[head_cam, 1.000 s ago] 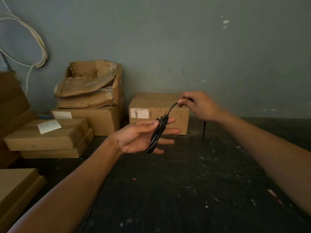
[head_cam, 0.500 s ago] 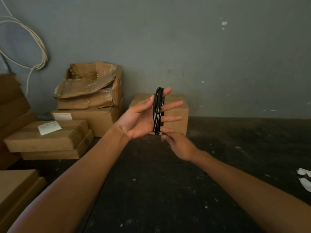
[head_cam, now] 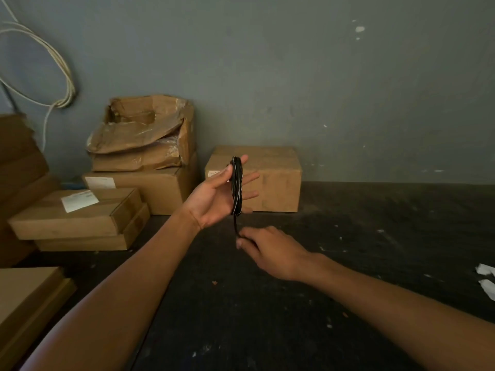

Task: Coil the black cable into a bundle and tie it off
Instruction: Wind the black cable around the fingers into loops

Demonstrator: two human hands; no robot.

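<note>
Labels: white stickers on three boxes (head_cam: 76, 214), print too small to read. Left hand (head_cam: 214, 196): raised, palm up, fingers straight and spread, thumb laid against the cable (head_cam: 236, 187), whose black coil is wound upright around the fingers. Right hand (head_cam: 270, 251): lower, back up, thumb and forefinger pinching the cable's tail just beneath the coil. Setting: dark floor (head_cam: 321, 303), grey wall (head_cam: 294, 89), pale cord (head_cam: 63, 84) hung at upper left

Dim, soft-focus, wide-angle bowing at edges.
</note>
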